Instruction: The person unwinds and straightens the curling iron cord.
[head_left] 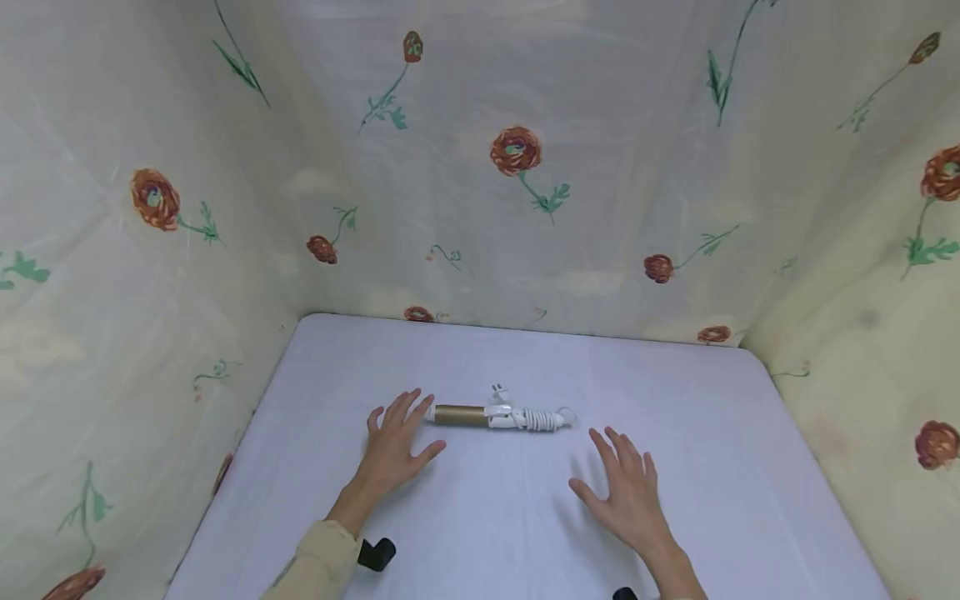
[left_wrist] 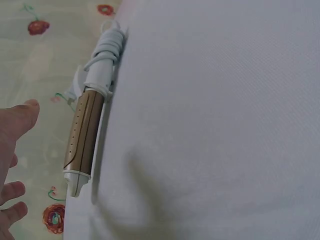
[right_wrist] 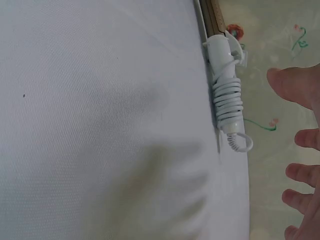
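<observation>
A curling iron [head_left: 461,416] with a gold-brown barrel and white handle lies crosswise on the white table, its barrel to the left. Its white cord [right_wrist: 228,100] is wound in several turns round the handle, with a small loop at the end. Behind the handle the two-pin plug [head_left: 500,394] points away. My left hand [head_left: 392,454] hovers by the barrel's tip, fingers spread and holding nothing; its index fingertip overlaps the tip in the head view. To the right and nearer than the handle end, my right hand [head_left: 628,496] hovers with spread fingers, also holding nothing.
The white-covered table [head_left: 517,517] has rounded far corners. A flowered curtain [head_left: 600,183] stands close round its back, left and right sides. Black pieces [head_left: 377,554] show beside both wrists.
</observation>
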